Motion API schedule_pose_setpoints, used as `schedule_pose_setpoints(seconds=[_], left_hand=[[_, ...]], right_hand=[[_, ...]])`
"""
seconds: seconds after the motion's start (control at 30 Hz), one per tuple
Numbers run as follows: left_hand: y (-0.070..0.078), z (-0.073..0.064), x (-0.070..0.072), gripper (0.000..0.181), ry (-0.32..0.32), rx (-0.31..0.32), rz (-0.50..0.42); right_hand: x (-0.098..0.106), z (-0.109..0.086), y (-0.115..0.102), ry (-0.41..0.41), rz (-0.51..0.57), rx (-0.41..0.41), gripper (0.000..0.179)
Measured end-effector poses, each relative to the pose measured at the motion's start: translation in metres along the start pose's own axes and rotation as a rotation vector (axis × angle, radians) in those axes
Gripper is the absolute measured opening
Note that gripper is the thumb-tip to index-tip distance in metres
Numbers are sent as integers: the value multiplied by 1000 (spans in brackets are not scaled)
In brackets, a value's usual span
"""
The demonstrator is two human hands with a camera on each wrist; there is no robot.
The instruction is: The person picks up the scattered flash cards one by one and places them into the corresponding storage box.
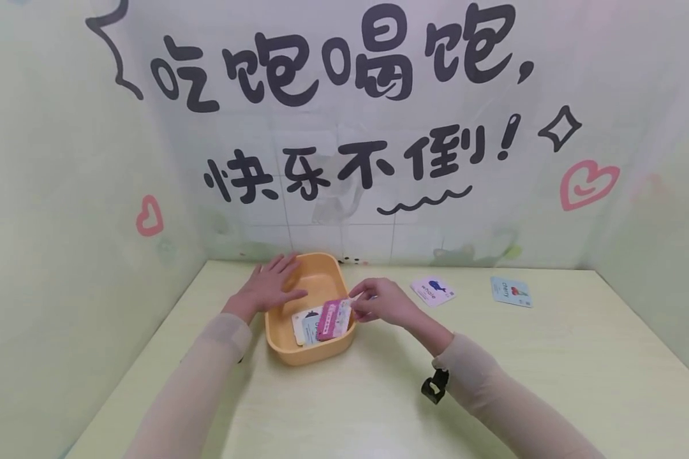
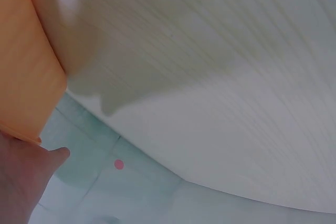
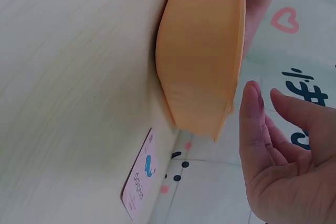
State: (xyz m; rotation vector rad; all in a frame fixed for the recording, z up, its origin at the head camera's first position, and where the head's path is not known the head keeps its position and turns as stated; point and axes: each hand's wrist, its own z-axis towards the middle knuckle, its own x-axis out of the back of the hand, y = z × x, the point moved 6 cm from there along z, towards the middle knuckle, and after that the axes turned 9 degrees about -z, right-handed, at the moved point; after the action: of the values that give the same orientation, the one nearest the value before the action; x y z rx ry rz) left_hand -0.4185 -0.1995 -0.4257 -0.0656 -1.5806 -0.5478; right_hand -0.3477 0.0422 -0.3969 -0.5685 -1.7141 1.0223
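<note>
An orange plastic bin [image 1: 284, 352] stands toward the back left of the table, with several picture cards lying in its near end. On top is a pink and white card [image 1: 334, 319], overlapping a pale blue card [image 1: 310, 330]. My left hand [image 1: 266, 287] rests over the bin's left rim, fingers spread and thumb pointing inward. At the right rim is my right hand [image 1: 381, 301], beside the pink card. In the right wrist view, a gap shows between its thumb and fingers [image 3: 252, 124], and nothing is visible in it.
Right of the bin lie a card with a blue sea animal [image 1: 433, 291] and a light blue cherry card [image 1: 512, 292]. The right wrist view shows a card reading "dolphin" [image 3: 140, 174] on the table. A printed wall [image 1: 344, 242] borders the table's back edge.
</note>
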Motion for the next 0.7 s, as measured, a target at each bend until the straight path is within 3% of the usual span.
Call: schedule_pose_setpoints(seconds=[0.17,0.43,0.7], left_hand=[[-1,0,3,84,-2,-10,16],[0,-2,5,85,2,-7,-1],[3,-3,1,85,-12,9,-17]], right_hand=[[13,1,7,56,-40,11,19],[41,7,32,146,-232,12,25],[44,15,57,118,-513,-44,35]])
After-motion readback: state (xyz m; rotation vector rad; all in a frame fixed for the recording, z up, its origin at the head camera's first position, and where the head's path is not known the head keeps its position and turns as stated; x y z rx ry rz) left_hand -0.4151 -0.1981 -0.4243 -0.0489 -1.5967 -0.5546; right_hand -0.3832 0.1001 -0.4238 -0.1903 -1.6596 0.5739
